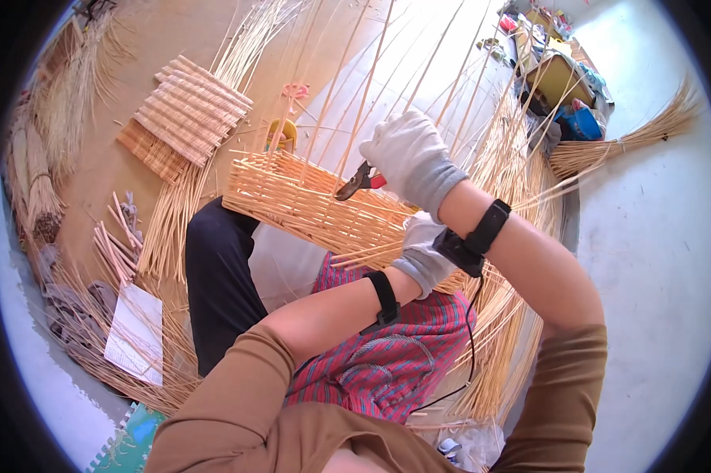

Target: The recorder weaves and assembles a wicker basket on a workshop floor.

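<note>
A long rectangular wicker basket (316,193) in pale yellow cane lies across my lap, tilted, with long upright stakes rising from its far side. My right hand (414,154), in a whitish glove, is closed around a pair of pruning shears (354,182) with a red handle. The dark blades point left and down, just over the basket's weave. My left hand (425,246), also gloved, is closed on the basket's right end, close below the right wrist. Some of its fingers are hidden. Loose cane ends stick out beside it.
Woven panels (190,114) lie on the floor at left over bundled canes (174,225). A white paper sheet (134,335) is nearer. Cane bundles (501,339) run along my right. A blue container (584,122) stands far right. A yellow container (281,135) sits behind the basket.
</note>
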`<action>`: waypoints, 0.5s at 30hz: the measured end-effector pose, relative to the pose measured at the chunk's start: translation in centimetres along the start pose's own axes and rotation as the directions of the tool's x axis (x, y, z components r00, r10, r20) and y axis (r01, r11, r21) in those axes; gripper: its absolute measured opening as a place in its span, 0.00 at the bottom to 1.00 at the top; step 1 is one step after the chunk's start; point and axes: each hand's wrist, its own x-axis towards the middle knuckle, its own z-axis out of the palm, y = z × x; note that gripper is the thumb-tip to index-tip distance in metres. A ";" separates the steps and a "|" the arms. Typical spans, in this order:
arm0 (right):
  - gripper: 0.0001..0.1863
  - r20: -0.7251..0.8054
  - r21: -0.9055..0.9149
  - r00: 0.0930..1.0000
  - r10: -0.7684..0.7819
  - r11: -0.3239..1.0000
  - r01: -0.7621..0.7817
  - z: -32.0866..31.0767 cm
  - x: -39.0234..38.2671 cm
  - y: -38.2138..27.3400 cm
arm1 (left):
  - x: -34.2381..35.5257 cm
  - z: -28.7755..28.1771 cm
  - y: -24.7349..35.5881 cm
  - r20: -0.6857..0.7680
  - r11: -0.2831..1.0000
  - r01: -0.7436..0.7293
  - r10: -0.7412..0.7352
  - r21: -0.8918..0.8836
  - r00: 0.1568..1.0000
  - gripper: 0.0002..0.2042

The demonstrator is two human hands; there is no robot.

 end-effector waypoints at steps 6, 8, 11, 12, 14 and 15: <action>0.06 -0.213 0.021 0.976 -0.042 0.999 0.047 1.6 -0.9 0.2 | -0.4 -1.1 1.5 0.179 0.848 -0.184 0.108 0.497 0.978 0.19; 0.12 -0.143 0.028 0.989 -0.033 0.999 0.037 1.5 0.0 -0.5 | -0.5 -1.2 0.7 0.243 0.687 -0.277 0.149 0.672 0.959 0.18; 0.18 0.001 0.081 0.999 -0.040 0.996 0.040 1.3 -0.3 -0.1 | -1.4 -0.5 1.3 0.262 0.791 -0.319 0.207 0.523 0.943 0.13; 0.18 0.086 0.130 0.994 -0.065 0.990 0.054 1.4 -0.8 0.6 | -1.6 -0.4 2.8 0.345 0.625 -0.264 -0.009 0.734 0.939 0.12; 0.18 0.111 0.181 0.991 -0.078 0.982 0.057 1.0 -2.1 2.4 | -3.0 0.1 3.0 0.432 0.084 -0.425 -0.121 0.901 0.894 0.12; 0.18 0.140 0.226 0.987 -0.080 0.973 0.046 1.0 -2.8 3.4 | -3.3 -0.1 2.7 0.362 0.119 -0.346 -0.164 0.931 0.918 0.12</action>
